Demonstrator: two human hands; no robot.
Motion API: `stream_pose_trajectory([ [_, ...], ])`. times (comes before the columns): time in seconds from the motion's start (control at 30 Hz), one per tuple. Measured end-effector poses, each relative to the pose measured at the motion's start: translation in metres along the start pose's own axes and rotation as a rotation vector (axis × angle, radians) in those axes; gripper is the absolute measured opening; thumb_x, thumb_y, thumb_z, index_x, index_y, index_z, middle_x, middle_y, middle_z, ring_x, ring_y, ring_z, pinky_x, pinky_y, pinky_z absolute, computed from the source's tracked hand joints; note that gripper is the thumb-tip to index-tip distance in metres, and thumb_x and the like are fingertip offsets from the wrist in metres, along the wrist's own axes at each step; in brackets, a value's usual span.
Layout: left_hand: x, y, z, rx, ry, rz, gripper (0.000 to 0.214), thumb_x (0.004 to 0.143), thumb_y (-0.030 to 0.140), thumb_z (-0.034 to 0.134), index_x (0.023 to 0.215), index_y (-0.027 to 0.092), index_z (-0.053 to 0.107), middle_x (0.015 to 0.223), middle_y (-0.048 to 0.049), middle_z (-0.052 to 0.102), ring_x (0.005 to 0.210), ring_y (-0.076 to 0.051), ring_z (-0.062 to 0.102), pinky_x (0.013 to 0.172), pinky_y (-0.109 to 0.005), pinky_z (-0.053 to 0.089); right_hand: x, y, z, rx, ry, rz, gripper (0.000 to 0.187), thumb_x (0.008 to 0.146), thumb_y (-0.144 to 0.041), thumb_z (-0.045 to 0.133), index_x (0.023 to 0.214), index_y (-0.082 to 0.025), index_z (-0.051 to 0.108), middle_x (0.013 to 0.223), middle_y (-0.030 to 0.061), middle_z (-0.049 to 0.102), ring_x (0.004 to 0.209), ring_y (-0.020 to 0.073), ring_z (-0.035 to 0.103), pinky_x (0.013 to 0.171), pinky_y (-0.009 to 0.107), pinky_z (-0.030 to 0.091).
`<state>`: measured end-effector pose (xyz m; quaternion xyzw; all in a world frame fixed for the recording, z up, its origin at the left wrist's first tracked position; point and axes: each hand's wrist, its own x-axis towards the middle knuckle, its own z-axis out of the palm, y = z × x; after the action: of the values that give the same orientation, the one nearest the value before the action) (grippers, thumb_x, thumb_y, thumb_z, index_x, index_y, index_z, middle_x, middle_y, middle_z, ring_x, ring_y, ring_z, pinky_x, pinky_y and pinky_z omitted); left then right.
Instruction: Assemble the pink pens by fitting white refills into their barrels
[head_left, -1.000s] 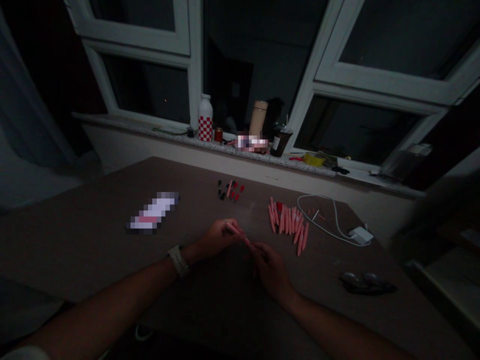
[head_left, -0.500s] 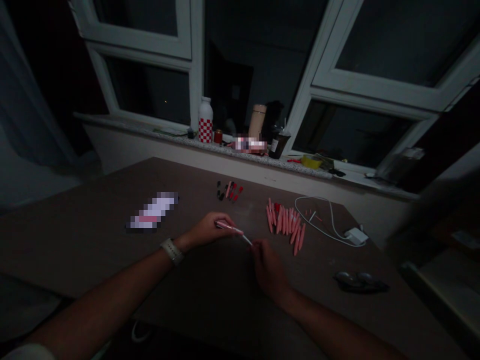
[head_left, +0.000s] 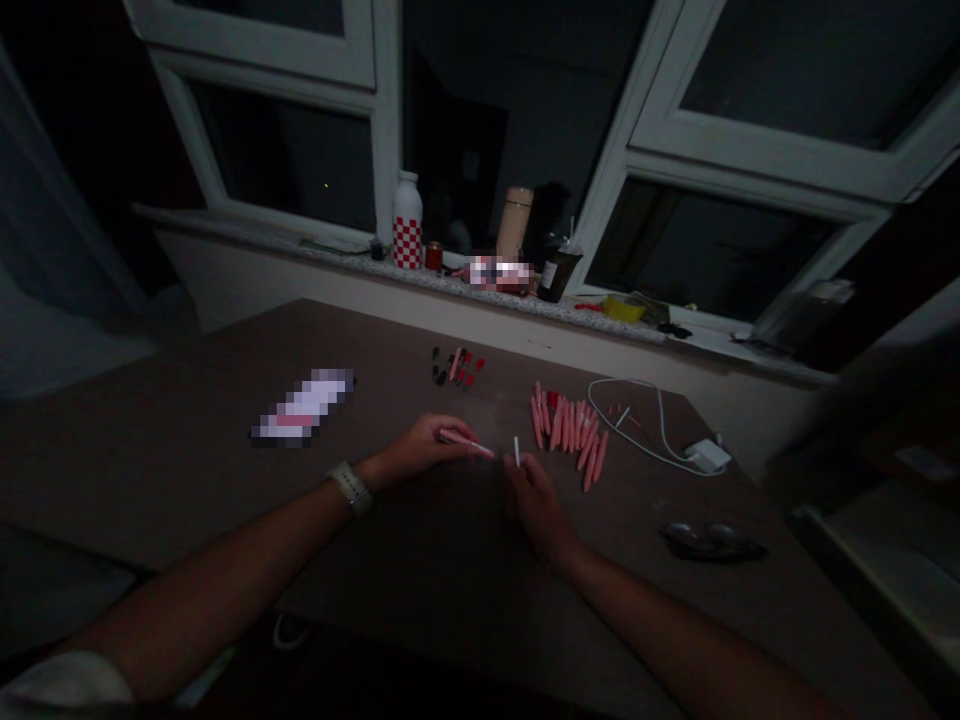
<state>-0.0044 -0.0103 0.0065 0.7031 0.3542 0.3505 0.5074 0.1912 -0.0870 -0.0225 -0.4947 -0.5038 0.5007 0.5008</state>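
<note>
Head view. The left hand [head_left: 420, 452] has its forearm entering from 7 o'clock, palm down. Its fingers are pinched around the pink pen barrel [head_left: 466, 442], which lies nearly level with its tip pointing to 3 o'clock.

The right hand [head_left: 534, 497] has its forearm entering from 5 o'clock. Its fingertips grip a thin white insert [head_left: 517, 450], held upright just clear of the barrel tip.

Both hands are over the middle of the table [head_left: 187, 470]. The pile of pink pens [head_left: 570, 432] lies at 2 o'clock of the right hand, with the white cable [head_left: 637, 440] beyond it. The loose caps [head_left: 454, 366] lie at 12 o'clock of the left hand.
</note>
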Motion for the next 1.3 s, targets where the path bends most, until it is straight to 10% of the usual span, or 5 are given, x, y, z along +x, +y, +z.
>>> stream_pose_trajectory([
  [0.37, 0.0, 0.005, 0.007, 0.09, -0.122, 0.051, 0.028, 0.07, 0.038, 0.079, 0.086, 0.014, 0.074, 0.086, -0.007, 0.073, 0.08, -0.019, 0.065, 0.07, -0.027, 0.048, -0.002, -0.012, -0.003, 0.203, -0.07, 0.297, 0.035, 0.076, -0.051, 0.068, 0.08, -0.017, 0.067, 0.047, -0.0073, 0.047, 0.04, 0.0052, 0.018, 0.038, 0.021, 0.016],
  [0.77, -0.002, 0.012, 0.011, 0.035, -0.039, 0.068, 0.012, 0.076, 0.022, 0.074, 0.082, 0.012, 0.071, 0.09, -0.005, 0.07, 0.085, -0.018, 0.065, 0.079, -0.03, 0.05, -0.003, -0.016, -0.007, 0.189, -0.195, 0.307, 0.028, 0.082, -0.044, 0.065, 0.092, -0.018, 0.069, 0.088, 0.0032, 0.075, 0.04, 0.0035, 0.02, 0.037, 0.02, 0.014],
  [1.3, -0.001, 0.011, 0.009, 0.094, 0.075, 0.092, 0.032, 0.085, 0.043, 0.062, 0.086, 0.011, 0.067, 0.069, -0.0009, 0.06, 0.056, -0.009, 0.049, 0.05, -0.019, 0.037, -0.003, -0.013, -0.007, 0.182, -0.195, 0.267, 0.033, 0.074, -0.043, 0.075, 0.093, -0.017, 0.068, 0.076, -0.0008, 0.07, 0.04, 0.0017, 0.027, 0.036, 0.019, 0.019],
])
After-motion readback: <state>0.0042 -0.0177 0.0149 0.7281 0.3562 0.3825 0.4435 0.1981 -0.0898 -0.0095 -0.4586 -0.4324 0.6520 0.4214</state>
